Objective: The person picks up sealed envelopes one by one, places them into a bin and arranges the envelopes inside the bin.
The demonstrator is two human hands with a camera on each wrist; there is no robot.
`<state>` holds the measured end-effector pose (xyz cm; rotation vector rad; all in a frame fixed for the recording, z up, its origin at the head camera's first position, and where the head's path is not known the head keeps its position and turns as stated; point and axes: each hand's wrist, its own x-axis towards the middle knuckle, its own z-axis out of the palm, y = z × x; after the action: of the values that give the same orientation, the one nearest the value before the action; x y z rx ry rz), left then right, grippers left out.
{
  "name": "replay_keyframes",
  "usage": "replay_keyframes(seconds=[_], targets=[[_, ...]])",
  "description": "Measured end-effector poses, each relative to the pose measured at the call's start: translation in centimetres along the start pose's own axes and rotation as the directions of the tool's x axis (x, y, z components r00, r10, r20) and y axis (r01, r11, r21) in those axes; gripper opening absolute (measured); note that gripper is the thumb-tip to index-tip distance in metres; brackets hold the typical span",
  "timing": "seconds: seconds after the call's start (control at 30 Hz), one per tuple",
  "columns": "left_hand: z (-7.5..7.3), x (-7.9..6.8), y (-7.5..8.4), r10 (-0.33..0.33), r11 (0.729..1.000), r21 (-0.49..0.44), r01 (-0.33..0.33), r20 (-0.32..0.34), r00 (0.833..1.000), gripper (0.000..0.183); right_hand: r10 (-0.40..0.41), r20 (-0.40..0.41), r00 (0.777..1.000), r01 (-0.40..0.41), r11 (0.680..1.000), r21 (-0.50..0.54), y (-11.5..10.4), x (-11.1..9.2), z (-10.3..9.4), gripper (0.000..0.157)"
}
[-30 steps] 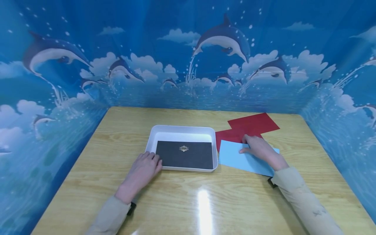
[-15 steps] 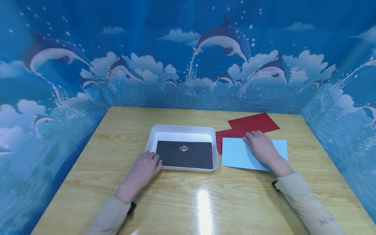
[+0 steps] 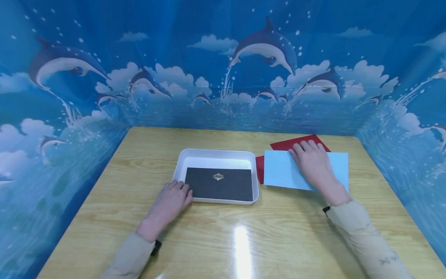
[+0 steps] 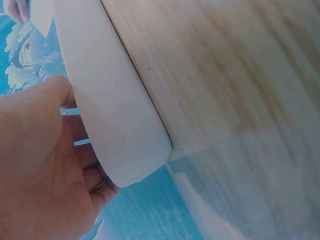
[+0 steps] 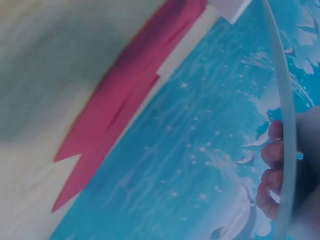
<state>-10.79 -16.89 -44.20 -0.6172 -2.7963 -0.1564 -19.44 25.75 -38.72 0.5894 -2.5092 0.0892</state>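
Note:
My right hand (image 3: pixel 313 164) grips a plain light blue card (image 3: pixel 278 168) by its upper edge, lifted over the table. In the right wrist view the card (image 5: pixel 287 115) shows edge-on, with my fingers (image 5: pixel 272 155) past its far side. The white tray (image 3: pixel 219 154) stands mid-table, and a black card (image 3: pixel 219 190) with a gold emblem lies in it. My left hand (image 3: pixel 170 203) holds the tray's front left corner; in the left wrist view the thumb and fingers curl at the rim of the tray wall (image 4: pixel 112 100). Red cards (image 3: pixel 285 144) lie partly hidden behind the blue one.
The wooden table (image 3: pixel 167 248) carries a bright light reflection near the front. A blue curtain (image 3: pixel 195 77) with dolphins encloses its back and sides. In the right wrist view the red cards (image 5: pixel 120 105) overlap each other on the table, to the right of the tray.
My right hand has taken the blue card by its upper edge, straightened it and raised it away from me, over the red cards. The left hand and tray have not moved.

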Motion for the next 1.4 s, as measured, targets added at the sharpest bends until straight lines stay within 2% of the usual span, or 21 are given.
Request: replay_keyframes(seconds=[0.23,0.47,0.73,1.03,1.23,1.4], targets=[[-0.1,-0.1,0.0,0.003,1.0,-0.014,-0.003,-0.011,1.0,0.021,0.0,-0.11,0.994,0.004,0.999,0.041,-1.6,2.0,-1.3,0.016],[-0.1,-0.1,0.0,-0.007,1.0,-0.021,0.008,0.005,1.0,0.022,0.027,-0.122,0.992,-0.007,0.987,0.158,-5.4,4.4,-1.8,0.015],[0.4,-0.2,-0.2,0.035,0.999,0.006,-0.035,-0.044,0.998,0.019,-0.025,-0.12,0.992,0.067,0.929,0.364,-10.3,6.5,-1.2,0.014],[0.5,-0.1,-0.3,0.021,1.0,0.0,-0.021,-0.03,0.999,0.019,-0.111,-0.055,0.992,0.124,0.878,0.461,-14.2,7.5,1.5,0.025],[0.4,-0.1,-0.3,0.032,0.999,0.003,-0.032,-0.036,0.999,0.019,-0.212,0.039,0.977,0.168,0.862,0.477,-15.2,6.7,4.0,0.052],[0.3,-0.2,-0.3,0.043,0.999,0.003,-0.043,-0.022,0.999,0.018,-0.245,0.121,0.962,0.156,0.857,0.492,-15.3,5.8,5.5,0.054]])
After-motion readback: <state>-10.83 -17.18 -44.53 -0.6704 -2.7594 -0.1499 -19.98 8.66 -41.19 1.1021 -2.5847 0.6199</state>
